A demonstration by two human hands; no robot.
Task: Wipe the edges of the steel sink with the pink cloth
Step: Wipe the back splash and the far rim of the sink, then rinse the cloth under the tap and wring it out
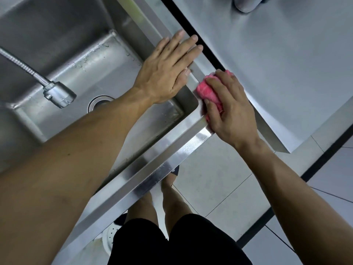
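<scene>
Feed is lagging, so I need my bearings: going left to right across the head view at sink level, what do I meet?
Flexible metal faucet hose with its spray head → round steel drain → left hand flat on the steel sink's right rim → bunched pink cloth → right hand pressing it on the corner → grey steel counter.

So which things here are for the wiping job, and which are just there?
For the job: pink cloth, right hand pressing it, steel sink edge, left hand resting flat on the rim.

Just there: faucet sprayer, drain, steel counter, floor tiles.
</scene>
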